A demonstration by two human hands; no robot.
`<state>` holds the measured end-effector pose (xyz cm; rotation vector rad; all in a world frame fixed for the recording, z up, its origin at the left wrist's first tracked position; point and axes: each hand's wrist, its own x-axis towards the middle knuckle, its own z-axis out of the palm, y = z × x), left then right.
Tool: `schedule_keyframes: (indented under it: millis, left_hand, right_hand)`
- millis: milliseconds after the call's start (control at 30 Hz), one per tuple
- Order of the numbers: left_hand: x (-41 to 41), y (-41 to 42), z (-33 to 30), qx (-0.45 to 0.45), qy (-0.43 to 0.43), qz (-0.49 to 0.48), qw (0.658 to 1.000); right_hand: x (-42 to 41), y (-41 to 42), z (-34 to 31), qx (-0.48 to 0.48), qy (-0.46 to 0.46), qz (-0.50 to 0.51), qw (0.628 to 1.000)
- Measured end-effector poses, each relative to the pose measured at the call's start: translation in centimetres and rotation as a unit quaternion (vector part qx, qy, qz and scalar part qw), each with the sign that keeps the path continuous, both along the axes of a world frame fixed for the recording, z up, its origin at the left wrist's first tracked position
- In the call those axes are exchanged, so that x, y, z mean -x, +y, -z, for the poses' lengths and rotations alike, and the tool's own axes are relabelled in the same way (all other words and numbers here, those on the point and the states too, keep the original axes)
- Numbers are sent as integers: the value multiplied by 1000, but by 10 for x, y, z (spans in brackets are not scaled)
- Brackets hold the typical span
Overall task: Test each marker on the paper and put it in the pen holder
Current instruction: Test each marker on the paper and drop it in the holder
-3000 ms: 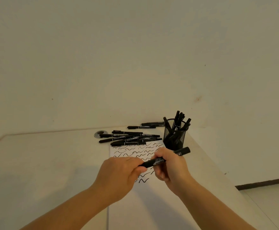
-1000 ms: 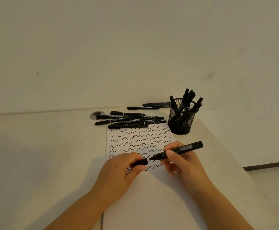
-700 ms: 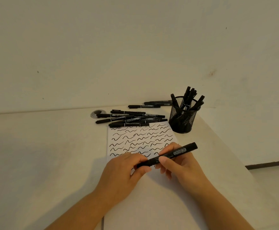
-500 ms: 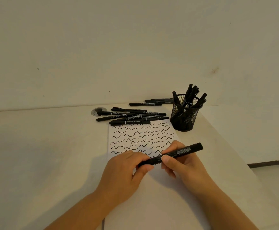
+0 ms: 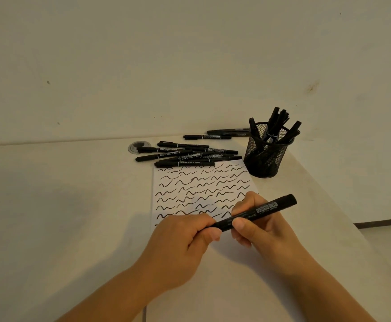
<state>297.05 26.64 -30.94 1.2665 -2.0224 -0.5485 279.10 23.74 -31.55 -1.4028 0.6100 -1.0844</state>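
Two hands, head view: right hand (image 5: pixel 265 228) has its grip curled round a black marker (image 5: pixel 257 213), held above the paper (image 5: pixel 203 189); left hand (image 5: pixel 180 242) pinches the marker's near end, cap hidden. Paper, covered in wavy strokes, lies flat on the tabletop (image 5: pixel 62 205). Loose markers (image 5: pixel 187 154) lie beyond it. Mesh pen holder (image 5: pixel 267 154), with markers inside, stands just right of the paper's far corner.

Black marker (image 5: pixel 257 213) with a white barcode label. White paper (image 5: pixel 203 191) patterned with rows of black wavy strokes. Black wire-mesh pen holder (image 5: pixel 265 156) filled with black markers. Loose black markers (image 5: pixel 185 154) with white lettering. Cream table (image 5: pixel 62 194).
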Motion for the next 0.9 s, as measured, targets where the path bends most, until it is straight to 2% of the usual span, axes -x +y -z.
schedule_keyframes:
  millis: [167,300,367,433,467,533,567,633,767,833,900]
  left_hand:
    - [2,-2,-3,-16,28,-2,999]
    - [0,-6,-5,10,6,-44,999]
    - [-3,-7,-4,18,-14,-69,997]
    - [-8,-8,-4,25,-51,-101,993]
    - [-9,-9,-4,31,-70,-116,990]
    - [-11,-10,-8,47,-94,-135,985]
    - [-11,-10,-12,65,-105,-135,983]
    - [-9,-13,-22,105,-142,-121,977]
    - [0,-23,-51,182,-195,-109,958]
    - [4,-33,-67,214,-180,-101,955]
    - [6,-47,-79,217,-138,-94,962]
  right_hand:
    - [-1,0,-1,-11,11,35,999]
    - [-7,-4,-3,14,126,181,975]
    - [-7,-2,-3,48,174,259,949]
    - [-7,-1,-3,159,218,311,911]
    - [-6,-1,-5,252,262,328,872]
    - [-9,-2,-10,412,373,317,769]
    - [-10,-3,-12,452,420,297,729]
    - [-10,-8,-22,492,460,278,685]
    - [-5,-21,-46,556,447,283,642]
    - [-3,-30,-62,546,449,289,646]
    - [1,-40,-76,513,441,316,665]
